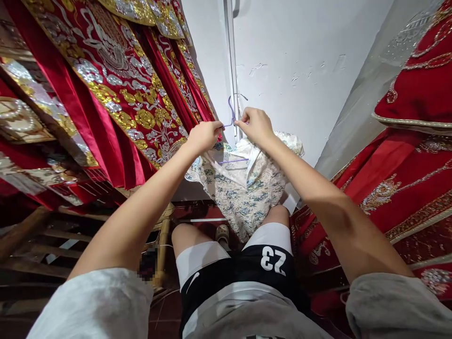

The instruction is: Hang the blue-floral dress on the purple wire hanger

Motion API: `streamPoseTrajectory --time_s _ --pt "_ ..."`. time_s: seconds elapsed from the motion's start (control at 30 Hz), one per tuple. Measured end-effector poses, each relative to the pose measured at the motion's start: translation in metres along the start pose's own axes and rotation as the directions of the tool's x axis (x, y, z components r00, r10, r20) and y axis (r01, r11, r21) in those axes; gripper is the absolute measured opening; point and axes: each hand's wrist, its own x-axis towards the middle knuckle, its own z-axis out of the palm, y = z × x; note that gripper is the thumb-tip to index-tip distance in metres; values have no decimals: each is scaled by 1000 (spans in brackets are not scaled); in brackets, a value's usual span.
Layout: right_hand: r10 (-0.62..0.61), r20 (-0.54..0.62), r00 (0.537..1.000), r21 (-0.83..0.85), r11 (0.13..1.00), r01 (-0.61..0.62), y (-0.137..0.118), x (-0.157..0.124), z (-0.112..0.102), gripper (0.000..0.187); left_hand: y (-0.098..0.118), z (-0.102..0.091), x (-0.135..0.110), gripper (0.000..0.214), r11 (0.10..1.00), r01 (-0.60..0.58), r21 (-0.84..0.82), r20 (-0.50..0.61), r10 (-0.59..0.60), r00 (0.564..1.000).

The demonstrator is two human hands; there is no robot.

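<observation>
Both my hands are at a thin purple clothes hanger [231,104], close to where its hook rises from the shoulders. My left hand [206,137] pinches the hanger's left shoulder between thumb and fingers. On the other side my right hand [257,123] has its thumb and forefinger closed on the wire just below the hook. A pale dress [243,200] with a small green-blue floral pattern and a white collar hangs from the hanger, down to between my knees. The hanger's lower bar shows across the neckline.
Red garments with gold and silver sequin embroidery [141,101] hang at the left. More red beaded garments [381,193] hang at the right, partly under clear plastic. Ahead is a white wall [296,47] with a metal strip. A bamboo chair [70,235] stands at lower left.
</observation>
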Motion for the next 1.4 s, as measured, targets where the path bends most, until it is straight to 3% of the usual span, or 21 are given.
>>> streamPoseTrajectory --time_s 0.1,0.17,0.23,0.27,0.3,0.33,0.37,0.4,0.43,0.5,0.63,0.73,0.83,0.87,0.93,1.0,1.07,1.13,1.2,1.23,1.4 --pt "-34 -110 993 32 999 38 -6 -43 20 19 -13 23 -15 27 996 -69 -51 -50 66 997" --pt "-50 -294 954 79 994 76 -6 -78 40 20 -21 39 -17 30 987 -130 -93 -139 116 983" --pt "35 -411 911 159 987 34 -4 -116 64 19 -27 51 -15 32 980 -165 -108 -218 138 966" --pt "116 -366 923 210 977 -39 -2 -134 75 22 -29 56 -13 33 978 -176 -108 -241 146 959" --pt "231 -231 945 255 952 -170 1 -149 85 32 -31 60 -11 34 977 -187 -105 -257 156 954" --pt "349 -43 936 256 909 -328 3 -160 94 44 -32 63 -10 34 975 -197 -99 -268 165 949" --pt "454 131 882 193 861 -471 6 -168 102 54 -35 65 -8 32 973 -208 -96 -278 174 945" --pt "542 260 799 88 811 -579 8 -172 108 61 -37 67 -7 31 971 -219 -100 -289 182 940" --pt "612 332 718 -26 767 -642 10 -172 114 64 -40 67 -5 29 966 -231 -111 -303 189 934" --pt "697 355 623 -182 705 -685 14 -166 123 60 -45 66 -2 25 953 -263 -149 -326 204 923" --pt "720 415 556 -183 664 -725 17 -163 134 35 -45 60 -5 22 933 -309 -186 -376 223 899" --pt "715 471 517 -109 628 -770 15 -189 138 35 -27 68 -38 32 933 -308 -184 -427 207 880" --pt "723 468 509 -8 579 -815 9 -223 140 42 0 108 -108 40 933 -243 -267 -458 99 883" --pt "724 461 513 24 568 -823 7 -233 141 43 7 128 -135 38 922 -195 -333 -477 14 879" --pt "716 459 526 84 554 -828 1 -247 144 42 17 172 -188 31 867 -42 -496 -524 -261 811" --pt "696 467 546 133 555 -821 -5 -254 146 39 21 210 -227 29 775 113 -622 -435 -461 773" --pt "673 472 570 170 565 -807 -10 -257 146 36 20 233 -247 31 735 164 -658 -299 -455 839" --pt "655 470 592 191 579 -792 -15 -259 146 35 17 241 -251 21 723 185 -665 -204 -415 887" --pt "634 477 609 225 582 -782 -20 -260 144 37 13 237 -248 4 718 214 -663 -159 -414 896" --pt "620 488 615 259 571 -779 -22 -261 142 38 12 234 -246 10 717 229 -659 -147 -421 895" --pt "577 558 596 480 361 -799 -29 -253 116 34 17 227 -246 20 740 155 -654 -178 -350 920"
